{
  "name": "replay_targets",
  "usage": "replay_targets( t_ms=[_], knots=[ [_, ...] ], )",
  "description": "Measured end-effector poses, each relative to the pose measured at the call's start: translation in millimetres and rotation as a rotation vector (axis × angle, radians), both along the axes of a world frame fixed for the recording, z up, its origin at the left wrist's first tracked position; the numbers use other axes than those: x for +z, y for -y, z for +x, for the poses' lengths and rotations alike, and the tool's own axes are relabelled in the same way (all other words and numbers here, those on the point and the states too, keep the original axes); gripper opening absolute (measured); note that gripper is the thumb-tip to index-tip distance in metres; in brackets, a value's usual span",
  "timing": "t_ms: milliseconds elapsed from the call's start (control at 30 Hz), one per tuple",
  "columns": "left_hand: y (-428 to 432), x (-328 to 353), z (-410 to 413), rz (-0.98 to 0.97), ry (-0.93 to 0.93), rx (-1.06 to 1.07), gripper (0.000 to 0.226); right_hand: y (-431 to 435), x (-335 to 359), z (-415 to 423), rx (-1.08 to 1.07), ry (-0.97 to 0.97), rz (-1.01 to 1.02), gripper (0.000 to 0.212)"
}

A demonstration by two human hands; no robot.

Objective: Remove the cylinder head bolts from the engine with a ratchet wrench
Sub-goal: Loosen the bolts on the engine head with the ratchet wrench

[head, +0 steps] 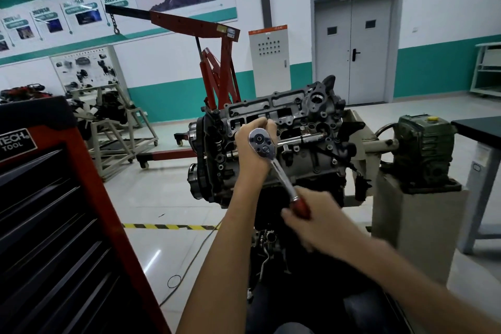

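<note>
- Tool cabinet (54,198), lower left: tall red-and-black block closing that whole side.
- Floor (162,198), centre left, between cabinet and engine: open lane, crossed by a thin cable.
- Engine (311,149), centre: near face taken up by ratchet wrench (273,160), left hand (252,149) curled at its head, right hand (317,217) gripping its red handle.
- Engine hoist (219,70), upper centre: mast and legs behind the engine's left end.
- Gearbox (425,149) on pedestal (412,225), right: blocks the engine's right end.
- Table (477,127), far right: narrow gap beside pedestal.
</note>
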State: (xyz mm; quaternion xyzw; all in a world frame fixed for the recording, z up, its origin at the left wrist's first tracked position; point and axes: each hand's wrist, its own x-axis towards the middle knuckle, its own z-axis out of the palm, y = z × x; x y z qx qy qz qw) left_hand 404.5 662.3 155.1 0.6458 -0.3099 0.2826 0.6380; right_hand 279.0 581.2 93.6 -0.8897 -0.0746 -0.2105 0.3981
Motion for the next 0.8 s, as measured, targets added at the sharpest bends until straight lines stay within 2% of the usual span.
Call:
replay_targets(
  t_ms=[67,133,200,300,367,433,467,567,667,733,800],
  knots=[
    [4,0,-2,-0.005,0.014,0.016,0.050,-31,-17,-1,0.098,-0.038,0.235,0.017],
    [2,-1,-4,-0.003,0.032,0.028,0.043,-37,-19,-1,0.121,-0.054,0.273,0.015],
    [-6,-2,-4,0.009,0.045,-0.022,0.040,-14,-4,1,0.042,-0.044,0.085,0.021],
    [-19,0,0,0.108,0.071,-0.089,0.042,41,46,7,0.039,-0.077,-0.333,0.021],
    [-20,2,3,0.171,0.073,-0.086,0.046,66,83,11,-0.033,0.016,-0.603,0.022],
    [-16,2,2,0.187,0.085,-0.045,0.044,77,99,14,-0.119,0.130,-0.739,0.027],
    [-13,0,2,0.153,0.086,-0.041,0.042,76,96,13,-0.138,0.118,-0.740,0.027],
    [-9,-9,4,-0.005,0.051,-0.056,0.039,53,47,7,-0.132,0.060,-0.514,0.021],
    [-2,-9,4,-0.045,0.043,0.012,0.042,5,1,1,-0.066,0.058,-0.045,0.029],
    [2,-7,3,-0.054,0.029,0.035,0.041,-29,-19,1,0.024,0.019,0.195,0.025],
    [1,-6,1,-0.025,0.030,0.051,0.043,-45,-26,2,0.059,0.010,0.278,0.020]
  ],
)
